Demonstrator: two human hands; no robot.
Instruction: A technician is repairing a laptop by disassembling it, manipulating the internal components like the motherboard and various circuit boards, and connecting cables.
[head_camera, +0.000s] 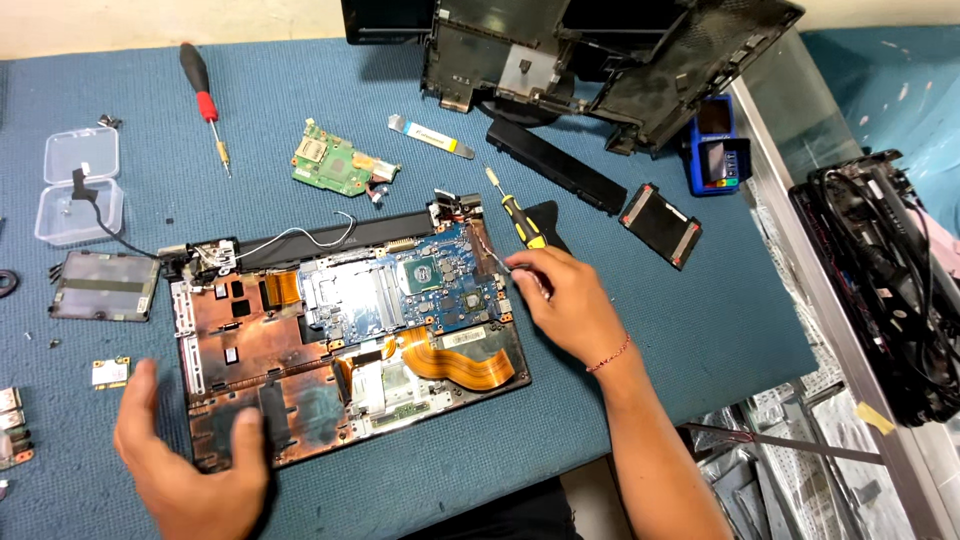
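The opened laptop base was steadied near the table's front edge by the left hand — fingers spread, unclenched — while the right hand pinched a thin cable beside the blue motherboard.

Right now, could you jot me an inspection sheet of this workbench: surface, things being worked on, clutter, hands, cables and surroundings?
Surface: blue mat over the bench.
Job's things: opened laptop base with blue circuit board exposed, orange flat cable across it.
Clutter: red-handled screwdriver, yellow-handled screwdriver, green small board, clear plastic box, black battery bar, black casing shells, loose screws.
Hands: left hand rests on the base's front corner, open; right hand pinches a thin tool at the board's right edge.
Cables: white wire by the hinge; black cable at the box.
Surroundings: black parts heaped at right.
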